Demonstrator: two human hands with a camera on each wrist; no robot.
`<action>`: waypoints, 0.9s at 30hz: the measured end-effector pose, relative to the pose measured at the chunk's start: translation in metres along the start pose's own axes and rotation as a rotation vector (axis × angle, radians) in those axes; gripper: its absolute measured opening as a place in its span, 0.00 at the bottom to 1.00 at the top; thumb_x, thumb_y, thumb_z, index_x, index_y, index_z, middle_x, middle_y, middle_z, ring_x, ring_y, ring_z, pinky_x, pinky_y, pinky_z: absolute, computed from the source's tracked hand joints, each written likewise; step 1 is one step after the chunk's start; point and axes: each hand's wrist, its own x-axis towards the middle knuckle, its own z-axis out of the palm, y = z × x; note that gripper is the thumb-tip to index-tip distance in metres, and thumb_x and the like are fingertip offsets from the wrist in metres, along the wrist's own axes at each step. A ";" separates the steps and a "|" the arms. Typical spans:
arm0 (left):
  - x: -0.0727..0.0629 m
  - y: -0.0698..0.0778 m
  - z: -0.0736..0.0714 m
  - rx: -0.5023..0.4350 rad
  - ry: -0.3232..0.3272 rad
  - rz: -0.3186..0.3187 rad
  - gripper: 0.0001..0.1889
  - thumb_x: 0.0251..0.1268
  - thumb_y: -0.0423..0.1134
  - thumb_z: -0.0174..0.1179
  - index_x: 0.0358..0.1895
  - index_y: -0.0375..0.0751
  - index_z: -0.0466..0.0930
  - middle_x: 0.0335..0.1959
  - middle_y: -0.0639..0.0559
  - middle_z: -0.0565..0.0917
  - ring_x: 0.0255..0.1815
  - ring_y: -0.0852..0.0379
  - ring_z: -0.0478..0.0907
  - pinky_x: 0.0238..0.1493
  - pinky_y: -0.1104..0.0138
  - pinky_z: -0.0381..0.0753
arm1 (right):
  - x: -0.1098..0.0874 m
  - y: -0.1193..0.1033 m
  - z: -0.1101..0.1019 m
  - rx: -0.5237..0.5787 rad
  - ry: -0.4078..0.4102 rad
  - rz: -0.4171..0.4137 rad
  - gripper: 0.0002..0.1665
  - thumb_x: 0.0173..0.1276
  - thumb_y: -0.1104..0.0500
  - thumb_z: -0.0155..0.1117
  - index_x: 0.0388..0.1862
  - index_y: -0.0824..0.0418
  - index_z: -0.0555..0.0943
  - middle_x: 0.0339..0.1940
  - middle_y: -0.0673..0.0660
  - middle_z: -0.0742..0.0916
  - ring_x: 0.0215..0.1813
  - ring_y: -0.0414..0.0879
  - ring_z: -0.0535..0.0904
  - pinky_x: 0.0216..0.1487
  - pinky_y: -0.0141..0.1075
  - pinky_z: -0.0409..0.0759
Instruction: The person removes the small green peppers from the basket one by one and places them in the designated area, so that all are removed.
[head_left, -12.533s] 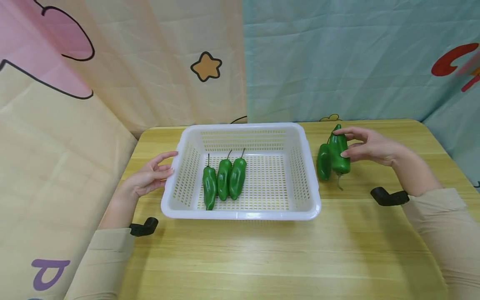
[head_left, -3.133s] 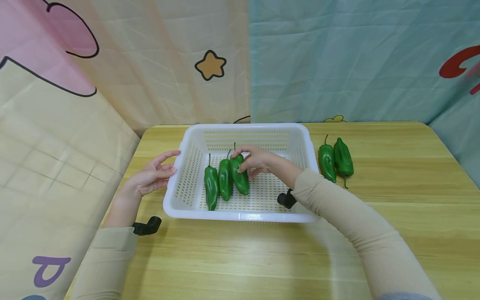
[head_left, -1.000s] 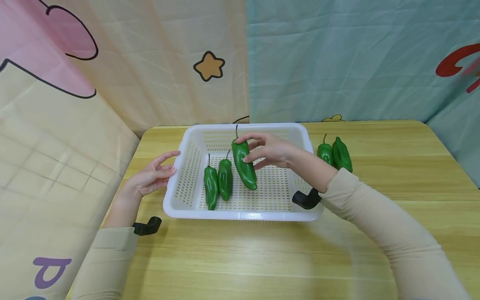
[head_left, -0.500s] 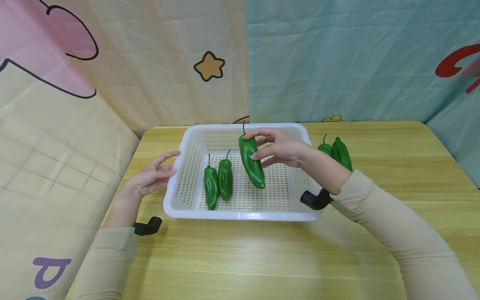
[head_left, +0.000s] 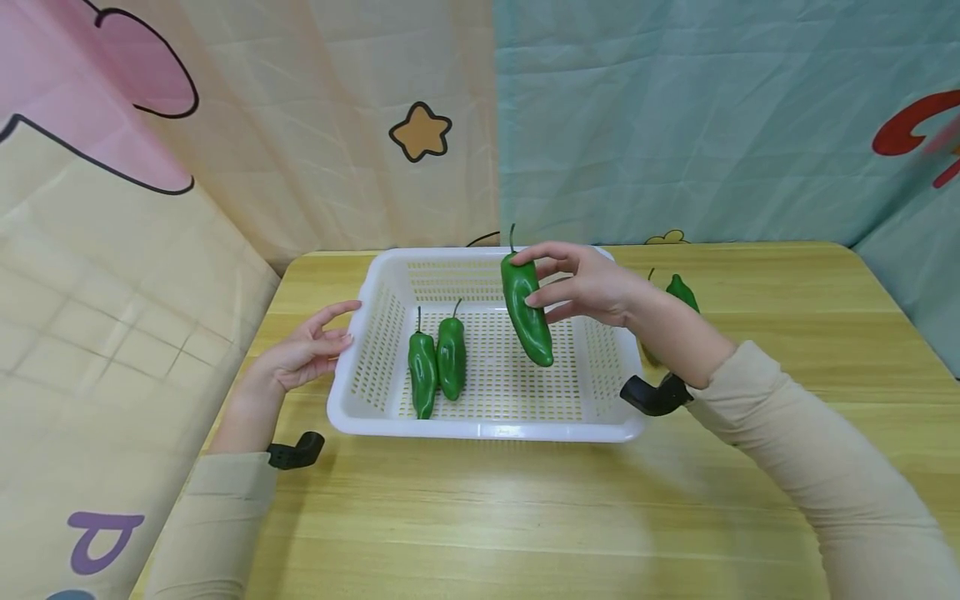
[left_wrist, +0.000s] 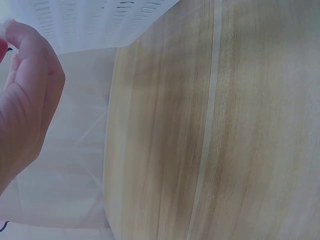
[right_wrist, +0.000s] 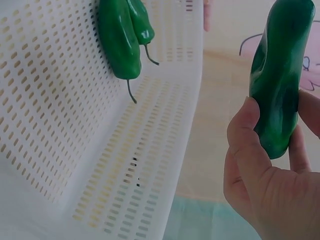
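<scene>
My right hand (head_left: 581, 282) grips a glossy green pepper (head_left: 527, 308) between thumb and fingers, above the right half of a white plastic basket (head_left: 480, 430). Its thin stem points up and its tip down. The right wrist view shows this pepper (right_wrist: 282, 75) beyond the basket's rim. Two more green peppers, a left one (head_left: 422, 375) and a right one (head_left: 452, 358), lie side by side inside the basket. At the basket's left rim my left hand (head_left: 303, 350) holds on with thumb and index finger. In the left wrist view that hand (left_wrist: 30, 90) is partly cut off.
On the wooden table (head_left: 480, 517), right of the basket, lie two green peppers mostly hidden by my right forearm; the tip of one pepper (head_left: 682, 292) shows. A printed curtain (head_left: 637, 125) stands behind the table's far edge.
My right hand has lifted the third pepper out of the basket's row and carried it up and right. Earlier it handled a pepper on the table. The left hand stays at the rim.
</scene>
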 end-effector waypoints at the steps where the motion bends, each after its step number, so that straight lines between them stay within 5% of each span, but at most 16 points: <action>1: 0.000 0.000 0.000 0.002 0.002 0.001 0.24 0.67 0.20 0.44 0.60 0.49 0.64 0.44 0.42 0.80 0.45 0.48 0.80 0.43 0.59 0.82 | -0.001 0.000 -0.001 0.001 0.001 0.001 0.28 0.59 0.75 0.60 0.58 0.61 0.70 0.53 0.65 0.71 0.37 0.49 0.80 0.40 0.47 0.83; 27: -0.002 0.000 0.003 -0.024 -0.008 -0.010 0.26 0.68 0.20 0.42 0.61 0.54 0.69 0.46 0.42 0.79 0.46 0.49 0.80 0.45 0.60 0.81 | -0.032 0.010 -0.040 0.011 0.090 -0.062 0.24 0.61 0.73 0.59 0.53 0.54 0.75 0.50 0.64 0.70 0.42 0.51 0.79 0.43 0.47 0.82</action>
